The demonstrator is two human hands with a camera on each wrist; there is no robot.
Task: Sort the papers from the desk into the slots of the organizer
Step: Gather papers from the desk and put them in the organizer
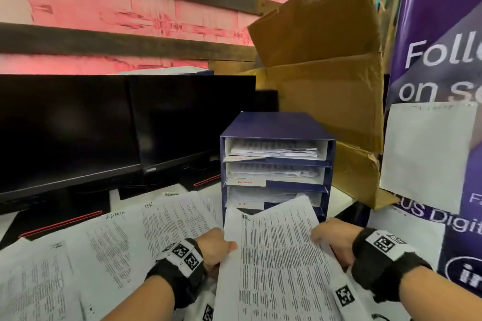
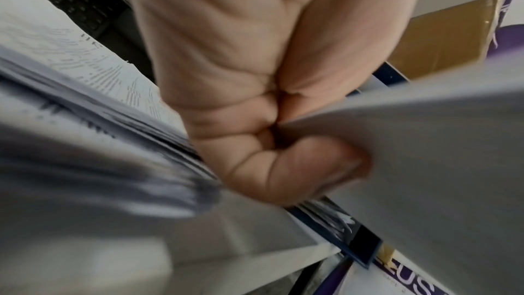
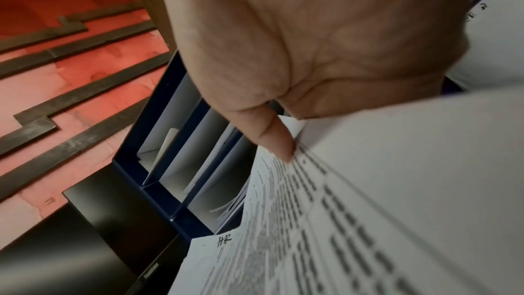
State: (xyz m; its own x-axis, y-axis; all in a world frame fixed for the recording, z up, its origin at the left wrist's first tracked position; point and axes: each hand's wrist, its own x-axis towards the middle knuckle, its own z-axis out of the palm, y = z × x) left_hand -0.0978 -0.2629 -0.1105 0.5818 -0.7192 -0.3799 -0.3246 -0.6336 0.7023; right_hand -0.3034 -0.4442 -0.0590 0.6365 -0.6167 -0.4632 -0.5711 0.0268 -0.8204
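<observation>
A blue organizer (image 1: 276, 125) stands on the desk with three paper-filled slots; the middle label reads ADMIN, the lowest HR. Both hands hold a printed sheet marked HR (image 1: 276, 255) just in front of the lowest slot. My left hand (image 1: 216, 247) pinches its left edge, thumb on top; the left wrist view shows the thumb and fingers (image 2: 283, 165) clamped on the paper's edge (image 2: 425, 142). My right hand (image 1: 331, 240) grips the right edge, its thumb (image 3: 278, 140) pressing on the printed face (image 3: 326, 221). The organizer's slots (image 3: 170, 142) show beyond it.
Several more printed sheets (image 1: 114, 237) marked ADMIN and HR lie spread over the desk at left. Two dark monitors (image 1: 104, 133) stand behind them. A folded cardboard box (image 1: 323, 65) leans behind the organizer, and a purple banner (image 1: 438, 86) closes off the right.
</observation>
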